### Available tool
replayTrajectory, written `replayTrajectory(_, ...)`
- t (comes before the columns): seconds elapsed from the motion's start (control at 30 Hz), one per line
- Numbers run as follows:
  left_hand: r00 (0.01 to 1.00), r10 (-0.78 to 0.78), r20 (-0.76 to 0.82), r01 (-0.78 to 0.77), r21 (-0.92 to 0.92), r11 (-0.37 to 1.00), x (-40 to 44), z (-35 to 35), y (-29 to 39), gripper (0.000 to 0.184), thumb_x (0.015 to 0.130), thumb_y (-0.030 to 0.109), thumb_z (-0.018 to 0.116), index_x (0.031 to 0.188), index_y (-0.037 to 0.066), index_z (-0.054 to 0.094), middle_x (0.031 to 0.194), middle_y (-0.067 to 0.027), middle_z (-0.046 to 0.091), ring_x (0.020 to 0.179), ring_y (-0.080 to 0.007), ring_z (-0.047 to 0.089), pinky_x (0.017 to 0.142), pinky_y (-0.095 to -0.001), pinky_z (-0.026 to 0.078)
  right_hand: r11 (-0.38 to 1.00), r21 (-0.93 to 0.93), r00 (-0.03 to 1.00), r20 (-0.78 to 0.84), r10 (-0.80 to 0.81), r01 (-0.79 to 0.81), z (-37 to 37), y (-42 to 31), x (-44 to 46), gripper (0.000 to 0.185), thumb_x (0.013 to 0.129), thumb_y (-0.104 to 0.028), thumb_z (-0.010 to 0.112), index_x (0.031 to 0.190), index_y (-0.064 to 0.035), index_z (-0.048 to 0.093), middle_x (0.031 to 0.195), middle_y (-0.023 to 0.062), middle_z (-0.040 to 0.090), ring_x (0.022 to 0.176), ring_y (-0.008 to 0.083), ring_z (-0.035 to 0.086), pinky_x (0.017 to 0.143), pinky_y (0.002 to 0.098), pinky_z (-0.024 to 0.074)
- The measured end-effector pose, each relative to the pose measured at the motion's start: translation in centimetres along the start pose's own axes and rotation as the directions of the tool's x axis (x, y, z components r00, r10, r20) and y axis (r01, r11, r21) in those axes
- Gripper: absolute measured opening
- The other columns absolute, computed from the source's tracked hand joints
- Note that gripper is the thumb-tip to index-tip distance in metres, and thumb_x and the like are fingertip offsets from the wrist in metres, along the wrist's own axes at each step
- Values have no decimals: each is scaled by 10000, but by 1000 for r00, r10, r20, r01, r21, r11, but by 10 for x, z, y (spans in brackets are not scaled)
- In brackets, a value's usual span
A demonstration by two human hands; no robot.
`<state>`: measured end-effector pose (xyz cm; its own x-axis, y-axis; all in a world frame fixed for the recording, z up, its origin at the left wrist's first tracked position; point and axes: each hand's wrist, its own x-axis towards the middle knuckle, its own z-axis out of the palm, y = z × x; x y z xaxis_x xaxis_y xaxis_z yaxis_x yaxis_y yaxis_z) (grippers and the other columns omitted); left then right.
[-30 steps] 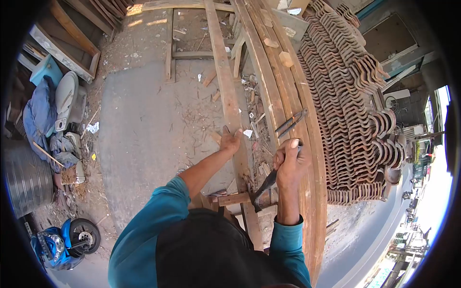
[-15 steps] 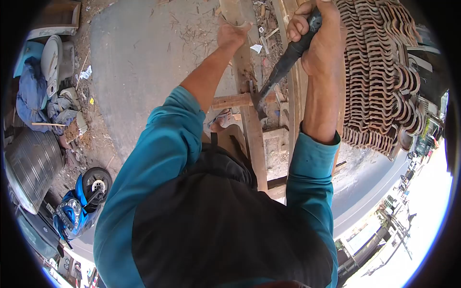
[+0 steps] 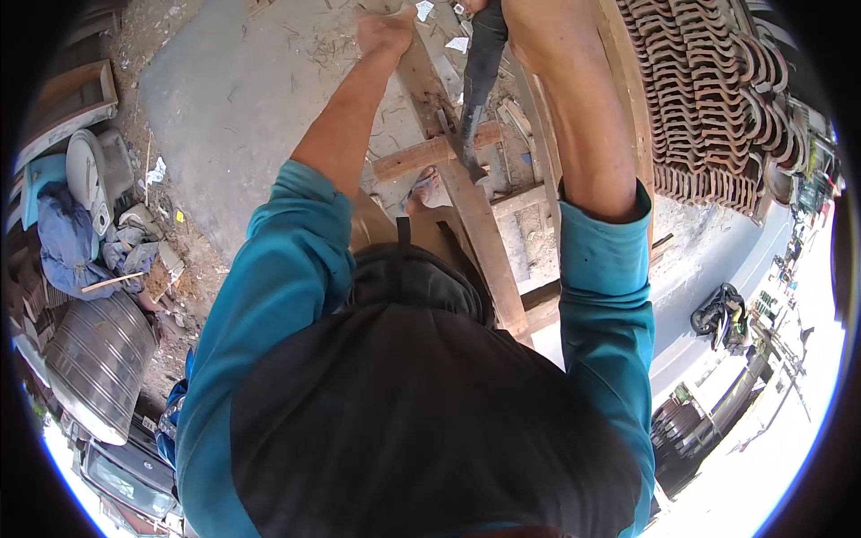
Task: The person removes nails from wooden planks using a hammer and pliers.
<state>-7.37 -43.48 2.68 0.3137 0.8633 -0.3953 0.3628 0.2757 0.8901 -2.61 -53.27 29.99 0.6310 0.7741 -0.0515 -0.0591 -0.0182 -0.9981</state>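
Gripping a black-handled tool (image 3: 485,56), the right hand (image 3: 527,29) is closed round it, partly cropped above.
The left hand (image 3: 385,34) rests on a long plank (image 3: 489,260), its finger spread impossible to tell; the tool's head sits near a wooden crosspiece (image 3: 404,162).

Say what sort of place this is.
Probably an outdoor work or salvage yard, judging by the stacked curved tiles, the wooden plank and the dark-handled tool.

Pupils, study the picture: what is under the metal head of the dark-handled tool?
The long plank and a wooden crosspiece show around the tool head. Whatever lies directly beneath it is covered.
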Motion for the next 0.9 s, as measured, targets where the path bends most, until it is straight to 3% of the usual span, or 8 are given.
replayTrajectory(0.17, 962, 187, -198, -141, 225, 964, -10, 12, -27, 831, 718, 356, 854, 1288, -117, 477, 1155, -242, 691, 1077, -365, 690, 949, -413, 536, 997, 58, 993, -97, 61, -56, -7, 1, -28, 477, 1029, -413, 553, 740, -34, 559, 573, 30, 490, 479, 125, 469, 471, 258, 386)
replayTrajectory(0.27, 999, -35, -25, 40, 253, 967, -15, -1, -4, 871, 712, 365, 849, 1324, -102, 441, 1196, -259, 676, 1134, -369, 669, 974, -409, 523, 988, 157, 998, -57, 5, 4, 2, -5, -27, 462, 1023, -417, 564, 758, -38, 562, 586, 29, 472, 498, 121, 467, 475, 257, 383)
replayTrajectory(0.4, 991, 30, -129, -4, 199, 980, -26, -1, 0, 858, 713, 375, 853, 1311, -94, 455, 1213, -264, 674, 1134, -369, 671, 972, -417, 524, 997, -10, 988, -129, 80, -82, 6, -13, -36, 426, 1021, -408, 579, 778, -59, 550, 608, 13, 463, 507, 98, 445, 494, 259, 408)
replayTrajectory(0.47, 998, -29, -49, 38, 179, 983, -24, -5, 1, 877, 710, 380, 861, 1321, -88, 442, 1224, -260, 672, 1139, -371, 668, 977, -424, 523, 970, 239, 994, -111, -13, 40, -15, 5, -52, 410, 1008, -379, 629, 757, -69, 536, 622, 17, 493, 511, 88, 454, 498, 265, 425)
replayTrajectory(0.53, 998, 15, -68, -4, 155, 988, -27, -3, -12, 882, 714, 381, 853, 1336, -62, 412, 1190, -260, 684, 1126, -382, 672, 970, -429, 529, 977, 201, 994, -91, -54, 71, -3, -4, -60, 392, 989, -340, 681, 738, -86, 521, 631, 16, 513, 511, 83, 454, 487, 266, 411)
replayTrajectory(0.6, 994, 63, -87, -49, 149, 988, -25, -6, -3, 870, 722, 381, 847, 1337, -35, 394, 1159, -261, 696, 1110, -396, 677, 957, -432, 538, 973, -195, 987, -77, -142, 125, 4, 6, -45, 395, 944, -327, 694, 701, -39, 578, 572, 42, 536, 482, 136, 496, 479, 299, 412)
replayTrajectory(0.8, 996, 50, -71, -45, 72, 996, -27, 0, 3, 896, 716, 370, 853, 1363, -37, 385, 1143, -257, 704, 1095, -396, 683, 947, -432, 543, 953, -283, 993, -61, 97, -111, 7, 34, 9, 374, 931, -332, 742, 725, -73, 569, 566, 31, 522, 464, 101, 475, 439, 257, 375)
replayTrajectory(0.9, 998, -9, -66, 15, 78, 997, -21, -10, 17, 932, 700, 379, 867, 1395, -16, 387, 1179, -256, 692, 1125, -391, 672, 963, -439, 537, 975, -98, 979, -41, -202, 197, -12, 6, -86, 348, 941, -312, 720, 756, -59, 571, 571, 27, 523, 466, 99, 478, 439, 261, 376)
